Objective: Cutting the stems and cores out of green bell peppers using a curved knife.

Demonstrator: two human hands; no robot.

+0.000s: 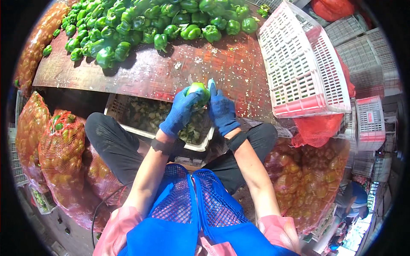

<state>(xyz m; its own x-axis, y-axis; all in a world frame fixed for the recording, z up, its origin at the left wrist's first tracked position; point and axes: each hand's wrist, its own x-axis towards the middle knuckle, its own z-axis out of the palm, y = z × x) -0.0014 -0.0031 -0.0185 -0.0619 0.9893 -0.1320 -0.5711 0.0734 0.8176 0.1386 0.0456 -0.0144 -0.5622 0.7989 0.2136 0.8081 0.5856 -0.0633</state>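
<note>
My left hand [183,110], in a blue knit glove, grips a pale green bell pepper [198,88] above the table's near edge. Close against the pepper's right side is my right hand [222,108], gloved alike, its index finger pointing up and away from me. Whether it holds anything is hidden from above. A small, faint curved sliver [190,78] shows just beyond the pepper; I cannot tell what it is. Under my hands, between my knees, a white plastic crate [205,145] holds pepper scraps [192,129].
Green bell peppers [144,22] are heaped on the far side of the reddish table [153,73], which is strewn with pale seeds. A white slotted crate [294,64] stands at its right end. Full mesh sacks [62,153] flank me. A person [350,198] is at far right.
</note>
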